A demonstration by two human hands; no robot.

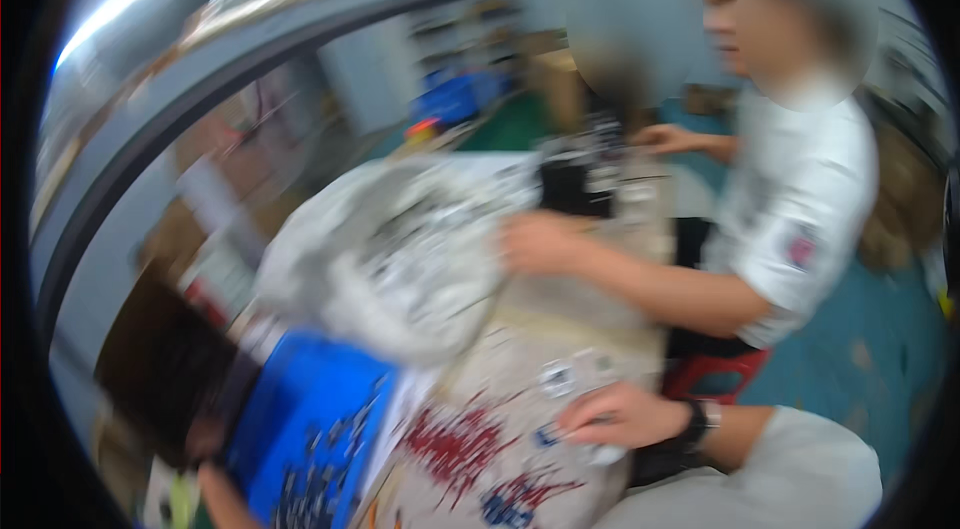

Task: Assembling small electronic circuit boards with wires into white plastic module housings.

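Note:
My left hand (222, 499) shows only in part at the lower left edge, smeared by motion. It is beside a dark brown panel or box (160, 359) and the blue tray (285, 389), which holds several slender dark pieces (320, 459). My right hand (625, 416), with a black band at the wrist, is low over the beige tabletop (540, 329). Its fingers are bent together by a small blue piece (546, 436); what they pinch is blurred. A scatter of thin dark red pieces (455, 444) lies to its left, with a blue cluster (508, 507) nearer me.
A large whitish bag (300, 259) full of grey pieces stands beyond the tray. A co-worker in white (800, 189) sits at right, one hand (540, 241) beside the bag. A dark frame bar (130, 139) crosses the left. A red stool (720, 377) stands at the table's right.

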